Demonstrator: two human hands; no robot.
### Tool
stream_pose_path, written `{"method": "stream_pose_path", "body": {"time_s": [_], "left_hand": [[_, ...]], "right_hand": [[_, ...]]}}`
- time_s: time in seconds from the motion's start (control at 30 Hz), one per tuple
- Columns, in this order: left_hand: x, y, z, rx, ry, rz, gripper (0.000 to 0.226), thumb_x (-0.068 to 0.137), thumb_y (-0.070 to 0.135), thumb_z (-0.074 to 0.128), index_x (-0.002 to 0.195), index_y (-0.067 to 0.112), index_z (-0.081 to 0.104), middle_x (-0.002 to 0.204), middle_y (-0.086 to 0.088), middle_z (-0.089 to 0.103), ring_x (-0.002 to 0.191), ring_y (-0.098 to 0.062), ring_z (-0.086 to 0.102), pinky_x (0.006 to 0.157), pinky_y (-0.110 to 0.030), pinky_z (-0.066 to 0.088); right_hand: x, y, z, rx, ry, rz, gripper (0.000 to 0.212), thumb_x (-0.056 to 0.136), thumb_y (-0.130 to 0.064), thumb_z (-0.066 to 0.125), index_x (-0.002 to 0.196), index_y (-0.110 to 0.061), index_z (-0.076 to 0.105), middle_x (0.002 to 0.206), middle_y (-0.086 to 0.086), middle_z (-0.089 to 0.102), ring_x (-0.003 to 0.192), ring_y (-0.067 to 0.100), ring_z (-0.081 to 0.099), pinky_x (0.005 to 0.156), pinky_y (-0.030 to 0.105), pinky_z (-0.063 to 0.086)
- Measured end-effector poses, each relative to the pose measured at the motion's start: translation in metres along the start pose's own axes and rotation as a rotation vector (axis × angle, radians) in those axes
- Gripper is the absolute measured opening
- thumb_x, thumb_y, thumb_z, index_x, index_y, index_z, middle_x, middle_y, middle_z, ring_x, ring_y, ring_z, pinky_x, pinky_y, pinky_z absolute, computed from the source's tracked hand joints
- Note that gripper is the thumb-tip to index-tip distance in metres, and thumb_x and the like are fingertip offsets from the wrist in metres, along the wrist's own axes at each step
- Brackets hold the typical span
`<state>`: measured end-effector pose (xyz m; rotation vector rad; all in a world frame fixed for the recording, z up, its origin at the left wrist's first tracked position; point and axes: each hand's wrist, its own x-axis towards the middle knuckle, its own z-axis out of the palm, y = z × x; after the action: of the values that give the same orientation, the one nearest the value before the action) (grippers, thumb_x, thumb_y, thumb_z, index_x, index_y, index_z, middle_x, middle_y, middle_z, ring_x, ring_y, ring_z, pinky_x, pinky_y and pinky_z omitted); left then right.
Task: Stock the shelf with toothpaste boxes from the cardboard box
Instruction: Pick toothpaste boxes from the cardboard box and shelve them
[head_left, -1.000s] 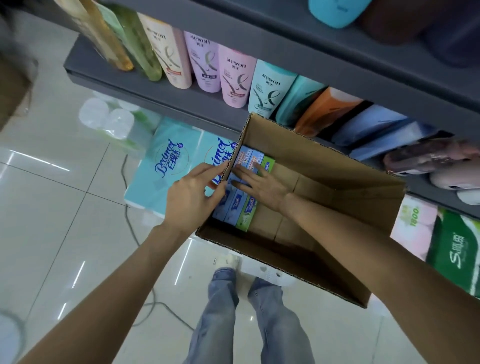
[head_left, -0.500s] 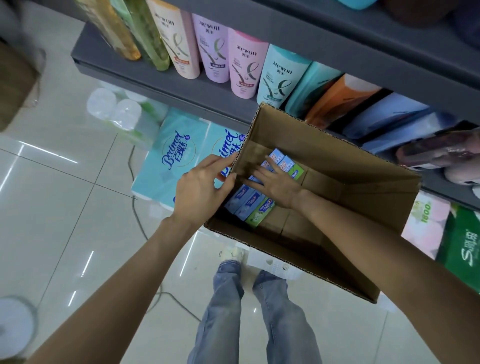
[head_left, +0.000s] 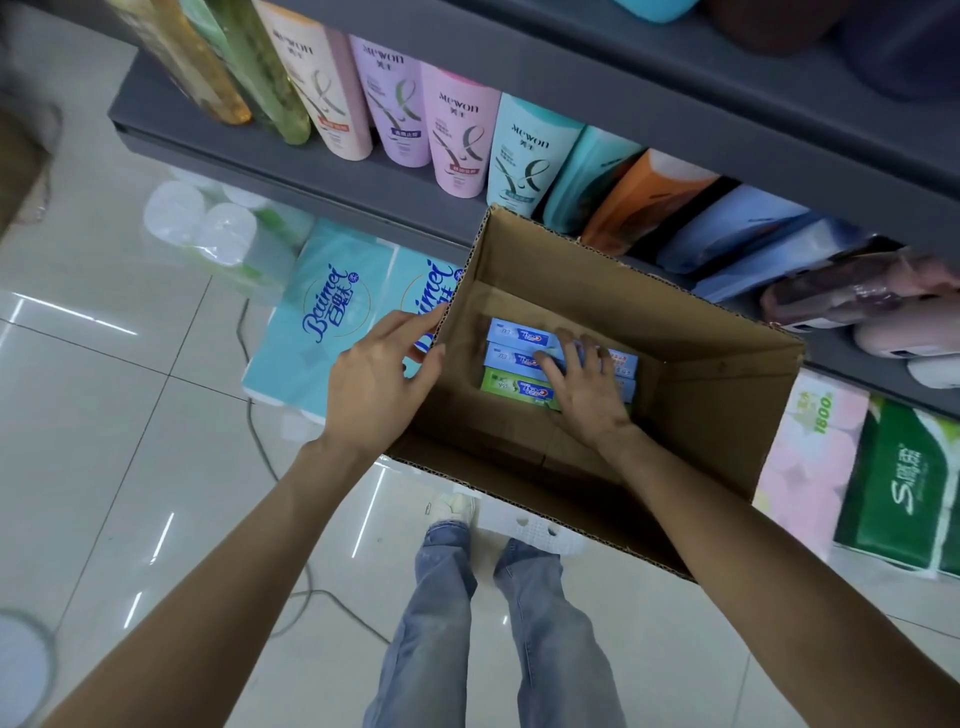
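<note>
An open cardboard box sits tilted in front of the grey shelf, above my legs. At its bottom left lie toothpaste boxes side by side: blue ones and a green one. My left hand grips the box's left wall from outside, thumb at the cut edge. My right hand reaches inside the box and rests on the toothpaste boxes with its fingers spread across their tops, hiding their right halves.
Shampoo bottles and lying refill packs fill the shelf behind the box. Below are tissue packs, toilet rolls and a green pack. A cable runs over the glossy tiled floor.
The cardboard box has turned and levelled, so the toothpaste boxes now lie crosswise. My right hand has slid along them; my left hand kept its hold on the wall.
</note>
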<state>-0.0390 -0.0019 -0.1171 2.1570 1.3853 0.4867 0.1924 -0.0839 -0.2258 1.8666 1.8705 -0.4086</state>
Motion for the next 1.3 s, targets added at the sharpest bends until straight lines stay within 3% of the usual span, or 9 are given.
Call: {"method": "stream_pose_path", "body": {"time_s": [0.13, 0.33, 0.43, 0.53, 0.63, 0.8, 0.93, 1.1, 1.3], "left_hand": [[0.0, -0.001, 0.0, -0.017, -0.004, -0.007, 0.035, 0.086, 0.028, 0.054, 0.118, 0.02, 0.065, 0.1, -0.003, 0.067, 0.068, -0.019, 0.067, 0.057, -0.034, 0.055], [-0.003, 0.0, -0.003, 0.024, -0.019, -0.022, 0.046, 0.088, 0.043, 0.046, 0.126, 0.021, 0.058, 0.117, -0.004, 0.061, 0.102, -0.025, 0.06, 0.081, -0.036, 0.051], [-0.007, 0.016, -0.02, -0.152, 0.059, -0.086, 0.045, 0.089, 0.037, 0.055, 0.131, 0.02, 0.051, 0.127, -0.001, 0.052, 0.117, -0.017, 0.049, 0.098, -0.021, 0.035], [-0.018, 0.052, -0.045, -0.451, 0.076, -0.244, 0.049, 0.087, 0.036, 0.058, 0.133, 0.027, 0.045, 0.128, 0.008, 0.049, 0.115, -0.005, 0.049, 0.096, -0.014, 0.037], [-0.026, 0.103, -0.073, -0.88, -0.128, -0.444, 0.055, 0.089, 0.027, 0.063, 0.138, 0.028, 0.038, 0.135, 0.006, 0.048, 0.109, 0.005, 0.053, 0.095, -0.01, 0.041], [-0.031, 0.171, -0.097, -1.088, -0.563, -0.382, 0.09, 0.073, 0.043, 0.072, 0.147, 0.029, 0.023, 0.142, 0.006, 0.044, 0.108, 0.008, 0.054, 0.099, -0.026, 0.043], [-0.025, 0.201, -0.109, -1.216, -0.688, -0.348, 0.058, 0.074, 0.034, 0.068, 0.127, 0.034, 0.042, 0.113, 0.009, 0.063, 0.104, -0.014, 0.063, 0.079, -0.03, 0.054], [-0.016, 0.218, -0.126, -1.228, -0.687, -0.35, 0.092, 0.059, 0.041, 0.078, 0.134, 0.029, 0.027, 0.123, 0.002, 0.062, 0.108, -0.019, 0.063, 0.083, -0.037, 0.055], [-0.01, 0.239, -0.133, -1.146, -0.596, -0.339, 0.075, 0.068, 0.031, 0.078, 0.127, 0.029, 0.031, 0.129, -0.004, 0.057, 0.113, -0.019, 0.059, 0.085, -0.034, 0.054]], "right_hand": [[0.006, 0.001, 0.002, 0.059, -0.024, 0.013, 0.083, 0.084, -0.03, 0.066, 0.147, -0.023, 0.013, 0.153, 0.022, 0.008, 0.137, 0.046, 0.014, 0.111, 0.06, 0.014], [-0.01, 0.001, -0.031, 0.249, -0.007, 0.055, 0.089, 0.071, -0.05, 0.072, 0.14, -0.026, 0.022, 0.134, 0.017, 0.031, 0.119, 0.035, 0.035, 0.098, 0.047, 0.031], [-0.046, 0.006, -0.077, 0.642, 0.021, 0.113, 0.093, 0.06, -0.037, 0.081, 0.134, -0.033, 0.025, 0.13, 0.007, 0.032, 0.119, 0.029, 0.036, 0.098, 0.044, 0.035], [-0.1, 0.021, -0.141, 1.21, 0.036, 0.088, 0.087, 0.056, -0.03, 0.082, 0.123, -0.036, 0.026, 0.122, -0.005, 0.041, 0.114, 0.013, 0.045, 0.093, 0.029, 0.04], [-0.152, 0.032, -0.203, 1.633, 0.034, 0.075, 0.082, 0.059, -0.026, 0.075, 0.127, -0.031, 0.029, 0.11, -0.017, 0.052, 0.093, -0.013, 0.055, 0.076, 0.009, 0.045], [-0.203, 0.033, -0.254, 1.956, 0.141, 0.109, 0.069, 0.047, -0.037, 0.075, 0.112, -0.035, 0.05, 0.099, -0.014, 0.069, 0.091, 0.008, 0.066, 0.084, 0.03, 0.052], [-0.231, 0.025, -0.283, 1.998, 0.206, 0.129, 0.055, 0.061, -0.034, 0.078, 0.111, -0.031, 0.055, 0.103, -0.006, 0.069, 0.096, 0.014, 0.065, 0.088, 0.034, 0.051], [-0.256, 0.02, -0.308, 1.914, 0.343, 0.222, 0.023, 0.083, -0.032, 0.061, 0.106, -0.028, 0.064, 0.104, -0.003, 0.071, 0.093, 0.012, 0.067, 0.087, 0.031, 0.054], [-0.272, 0.018, -0.317, 1.439, 0.611, 0.398, 0.044, 0.084, -0.034, 0.067, 0.123, -0.022, 0.051, 0.112, -0.006, 0.064, 0.103, 0.009, 0.061, 0.094, 0.035, 0.048]]}}
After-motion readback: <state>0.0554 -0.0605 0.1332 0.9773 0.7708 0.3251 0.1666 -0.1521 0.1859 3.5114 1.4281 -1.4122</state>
